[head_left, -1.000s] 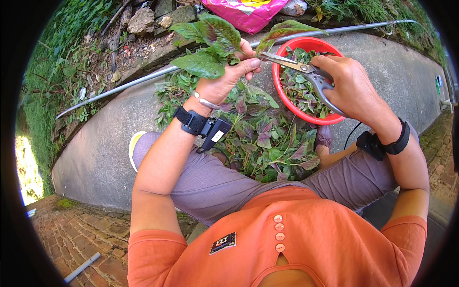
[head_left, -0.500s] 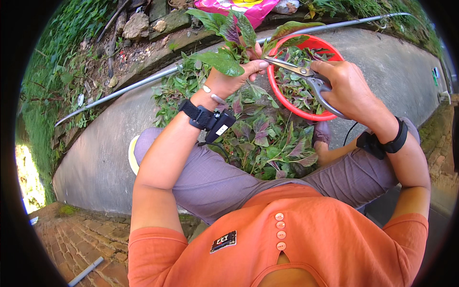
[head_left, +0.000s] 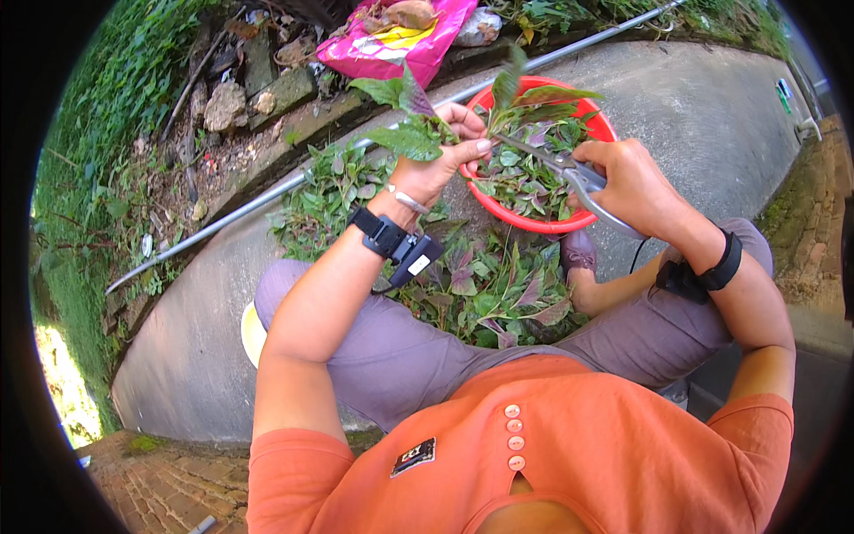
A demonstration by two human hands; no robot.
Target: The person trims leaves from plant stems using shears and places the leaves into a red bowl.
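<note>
My left hand (head_left: 434, 165) is closed around a leafy sprig (head_left: 405, 138) with green and purple leaves. Some of its leaves fan out over a red basin (head_left: 534, 222). The fingers of my right hand (head_left: 636, 182) are wrapped round the grey handles of a pair of scissors (head_left: 583, 181). Their blades point left, look almost together and reach the stem beside my left fingertips. Cut green and purple leaves (head_left: 520, 173) lie inside the basin below. A loose pile of leafy stems (head_left: 489, 298) is on the ground between my legs.
More leafy stems (head_left: 334, 191) lie left of the basin. A grey pipe (head_left: 236, 216) runs across the concrete (head_left: 200, 303). Beyond it are stones (head_left: 227, 107), weeds and a pink bag (head_left: 387, 58). My shoe (head_left: 579, 253) is close to the basin.
The scissor blades have gone from apart to nearly together at the stem. The leaves at the right of the sprig have shifted. The whole view has moved, bringing more of the pink bag into sight.
</note>
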